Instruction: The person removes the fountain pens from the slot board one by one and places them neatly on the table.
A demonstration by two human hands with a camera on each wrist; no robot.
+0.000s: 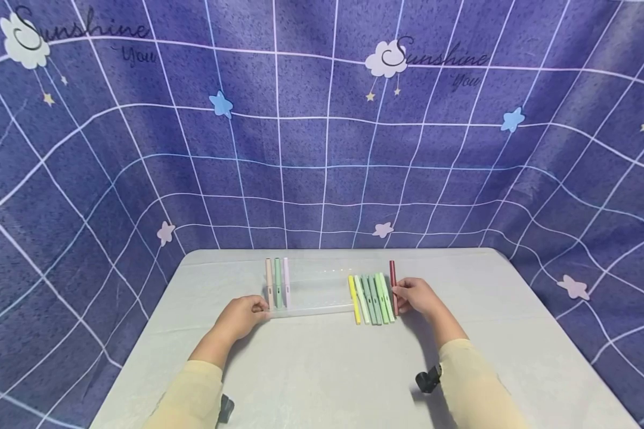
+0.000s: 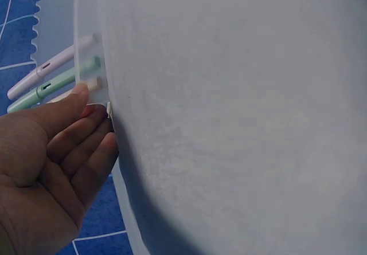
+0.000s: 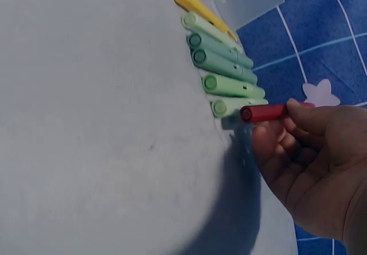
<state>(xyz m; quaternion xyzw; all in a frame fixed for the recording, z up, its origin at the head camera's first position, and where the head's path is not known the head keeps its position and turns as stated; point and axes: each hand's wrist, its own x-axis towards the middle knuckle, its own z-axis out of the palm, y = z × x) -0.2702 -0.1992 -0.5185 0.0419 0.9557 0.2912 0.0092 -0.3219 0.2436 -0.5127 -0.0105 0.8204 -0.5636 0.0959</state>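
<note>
The right hand [image 1: 418, 297] pinches the dark red pen [image 1: 393, 274] mid-barrel, seemingly the best hold for something probably light, stiff and slippery. Just left of this grip lie green pens [image 1: 374, 298]; farther left, the left hand [image 1: 241, 317] pinches the clear tray [image 1: 311, 311].

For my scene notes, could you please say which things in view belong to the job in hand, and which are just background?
Job:
red pen held by right hand
clear tray pinched by left hand
three pens at its left end
six more pens

Background:
table
patterned curtain
</note>
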